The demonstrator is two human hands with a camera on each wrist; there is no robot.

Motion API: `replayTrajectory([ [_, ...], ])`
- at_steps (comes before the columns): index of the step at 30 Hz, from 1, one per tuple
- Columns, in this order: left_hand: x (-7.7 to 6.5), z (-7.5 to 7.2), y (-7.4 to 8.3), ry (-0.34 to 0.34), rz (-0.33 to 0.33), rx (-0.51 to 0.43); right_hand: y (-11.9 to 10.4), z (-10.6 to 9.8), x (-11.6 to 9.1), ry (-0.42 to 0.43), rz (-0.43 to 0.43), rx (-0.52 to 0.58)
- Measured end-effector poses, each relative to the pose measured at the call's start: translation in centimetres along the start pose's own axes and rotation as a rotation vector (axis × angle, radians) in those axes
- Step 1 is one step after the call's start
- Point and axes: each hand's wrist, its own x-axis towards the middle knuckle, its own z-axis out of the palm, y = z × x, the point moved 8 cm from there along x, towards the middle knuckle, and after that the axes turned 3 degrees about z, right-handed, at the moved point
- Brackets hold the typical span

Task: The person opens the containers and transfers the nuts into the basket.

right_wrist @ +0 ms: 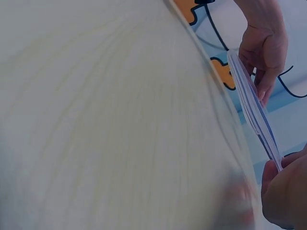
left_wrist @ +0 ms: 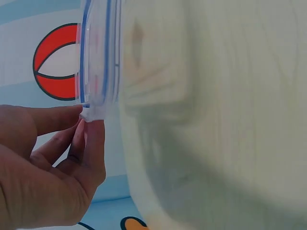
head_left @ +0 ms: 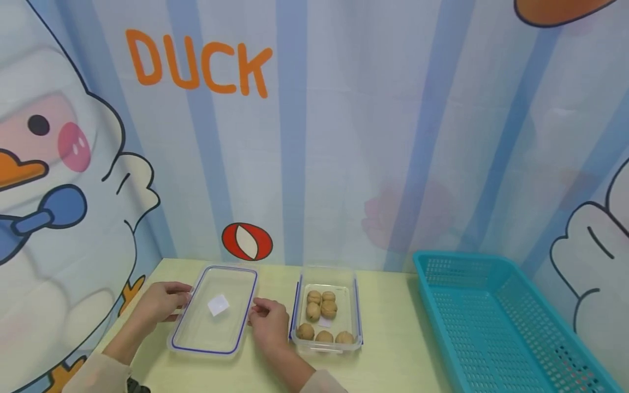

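Observation:
A clear plastic lid (head_left: 211, 333) with a blue seal is held nearly level above the table at left in the head view. My left hand (head_left: 164, 302) pinches its left side; the left wrist view shows thumb and fingers (left_wrist: 93, 148) on a small edge tab. On the opposite edge, my right hand (head_left: 271, 326) grips the lid between thumb and fingers, partly cut off in the right wrist view. Right of that hand stands a clear container (head_left: 351, 305), uncovered, with several walnuts (head_left: 328, 310) inside. A white square (head_left: 218, 304) shows at the lid's middle.
A turquoise perforated basket (head_left: 444, 322) stands at the right of the pale table (head_left: 393, 349). Behind the table hangs a striped cartoon curtain (head_left: 334, 136). The container has blue-edged side flaps (head_left: 294, 311).

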Motion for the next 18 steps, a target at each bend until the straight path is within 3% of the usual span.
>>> replayTrajectory([
  [5,0.5,0.6,-1.2,0.017,0.001,0.010,0.8,0.2,0.4,0.004,-0.026,-0.136],
  [11,0.7,0.9,-2.4,0.018,-0.005,0.028,1.8,0.7,1.0,-0.061,-0.028,-0.265],
  [18,0.9,1.4,-3.5,0.011,-0.056,0.059,1.6,0.9,1.4,-0.087,-0.063,-0.385],
])
